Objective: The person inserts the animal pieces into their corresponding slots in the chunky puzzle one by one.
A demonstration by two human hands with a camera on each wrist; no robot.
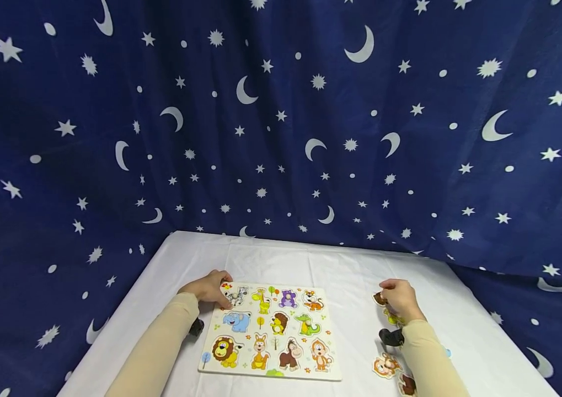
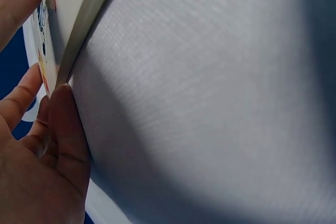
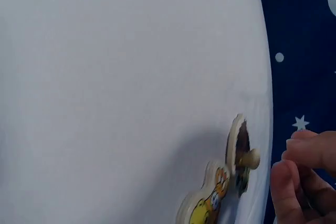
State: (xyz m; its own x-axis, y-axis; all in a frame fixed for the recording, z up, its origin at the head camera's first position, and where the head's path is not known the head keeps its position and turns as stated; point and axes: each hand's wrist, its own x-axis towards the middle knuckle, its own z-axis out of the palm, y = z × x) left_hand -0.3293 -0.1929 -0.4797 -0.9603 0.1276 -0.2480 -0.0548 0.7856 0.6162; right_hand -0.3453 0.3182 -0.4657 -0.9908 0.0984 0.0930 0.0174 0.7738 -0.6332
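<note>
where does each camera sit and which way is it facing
Head: worn on the head, facing forward and down over the white cloth to the starry curtain; both sleeves, the left hand and right hand show.
Left wrist: on that wrist, facing the edge of the puzzle board and the cloth; left hand at left.
Right wrist: on that wrist, facing across the cloth toward a brown piece and the curtain; right hand at lower right.
Shared: head and right wrist both show the brown piece near the right hand.

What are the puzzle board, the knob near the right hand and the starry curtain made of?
Puzzle board: probably wood or fibreboard, smooth and printed, with a plain pale edge. Knob: likely wood, tan and seemingly unpainted. Starry curtain: seems cloth, fairly matt, hanging in soft folds; I can't tell which fibre.
</note>
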